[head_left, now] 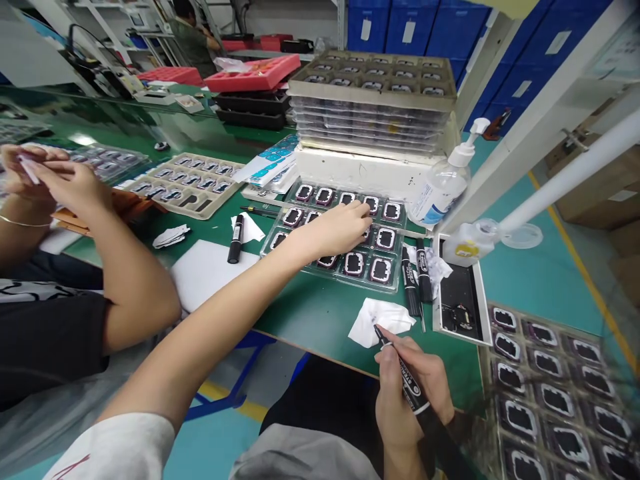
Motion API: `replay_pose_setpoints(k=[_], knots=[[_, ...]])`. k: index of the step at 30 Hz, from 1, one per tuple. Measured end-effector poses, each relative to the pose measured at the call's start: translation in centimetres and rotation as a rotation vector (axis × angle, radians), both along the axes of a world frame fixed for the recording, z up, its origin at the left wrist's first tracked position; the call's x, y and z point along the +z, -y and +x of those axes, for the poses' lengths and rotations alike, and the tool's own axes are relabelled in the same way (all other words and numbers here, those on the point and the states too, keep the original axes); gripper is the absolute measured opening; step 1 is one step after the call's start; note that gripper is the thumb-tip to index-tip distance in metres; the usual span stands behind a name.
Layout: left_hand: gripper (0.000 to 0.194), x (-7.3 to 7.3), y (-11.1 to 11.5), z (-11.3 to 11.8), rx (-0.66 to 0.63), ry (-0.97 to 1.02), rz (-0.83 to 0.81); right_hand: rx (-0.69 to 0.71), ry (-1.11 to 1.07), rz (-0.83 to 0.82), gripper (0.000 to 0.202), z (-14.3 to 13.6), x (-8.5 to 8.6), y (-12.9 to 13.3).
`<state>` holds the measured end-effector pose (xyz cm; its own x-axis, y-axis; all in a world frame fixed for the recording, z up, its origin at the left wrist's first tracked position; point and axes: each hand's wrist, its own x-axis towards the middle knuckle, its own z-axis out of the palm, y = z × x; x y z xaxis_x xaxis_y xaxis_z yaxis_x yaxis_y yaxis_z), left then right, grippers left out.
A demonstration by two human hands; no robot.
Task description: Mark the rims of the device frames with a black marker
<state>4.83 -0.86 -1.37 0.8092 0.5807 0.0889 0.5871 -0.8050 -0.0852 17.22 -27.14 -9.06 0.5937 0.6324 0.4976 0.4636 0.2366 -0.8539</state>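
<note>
My right hand (pixel 400 380) grips a black marker pen (pixel 410 383), its tip over a crumpled white tissue (pixel 373 319) at the table's front edge. Whether the tip touches the tissue I cannot tell. From the lower left my left arm stretches across to a clear plastic tray (pixel 330 268) with rows of dark, white-edged square frames (pixel 354 263). Above the tray's middle, my left hand (pixel 340 230) has its fingers curled down and together; its fingertips are partly hidden, and anything in them cannot be made out.
Two black markers (pixel 410 280) lie right of the tray, near a pump bottle (pixel 443 187) and a shallow white box (pixel 463 293). Another filled tray (pixel 550 387) sits lower right. Stacked trays (pixel 375 117) rise behind. At left, a co-worker's hands (pixel 65 173) hold a small pale item.
</note>
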Motion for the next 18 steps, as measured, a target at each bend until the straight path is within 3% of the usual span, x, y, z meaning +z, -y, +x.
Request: replay_pose_setpoints(k=[3,8,11,14,18], knots=[[0.037,0.0,-0.5,0.0,0.024,0.017,-0.039,-0.011,-0.055,-0.019,0.006,-0.2,-0.1,0.1],[0.037,0.9,-1.7,0.6,0.039,0.042,-0.084,-0.014,0.033,0.055,0.009,0.8,-1.6,-0.1],[0.034,1.7,-1.2,-0.1,0.031,0.181,-0.167,-0.016,0.055,0.085,0.009,0.7,-1.7,-0.3],[0.037,1.6,1.6,-1.9,0.009,0.530,-0.349,-0.026,-0.028,0.077,0.008,0.3,-1.0,-0.5],[0.039,-0.6,9.0,-3.8,0.024,0.931,-0.640,0.016,-0.079,0.091,0.009,0.5,-0.3,-0.5]])
